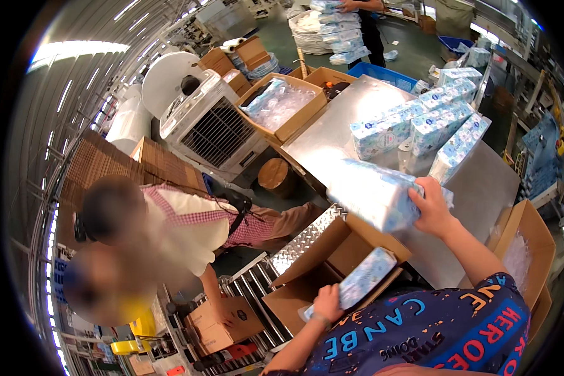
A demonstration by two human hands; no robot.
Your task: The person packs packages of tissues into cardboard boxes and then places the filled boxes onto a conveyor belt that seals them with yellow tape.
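Note:
My right hand (433,208) grips one end of a blue-and-white floral plastic-wrapped pack (377,193), held above the table edge beside an open cardboard box (323,250). The pack is slightly blurred. Lower down, my left hand (328,304) is closed on the near end of a second floral pack (368,276), which lies slanted at the box's right side. Part of the box's inside is in shadow. More packs of the same kind (442,128) stand in rows on the metal table (332,147).
The box sits by a roller conveyor (250,285). On the left, a co-worker handles a closed carton (222,326). A carton of clear plastic (285,106) stands at the table's far left, another open carton (532,250) at right. Behind the co-worker is an air cooler (213,122).

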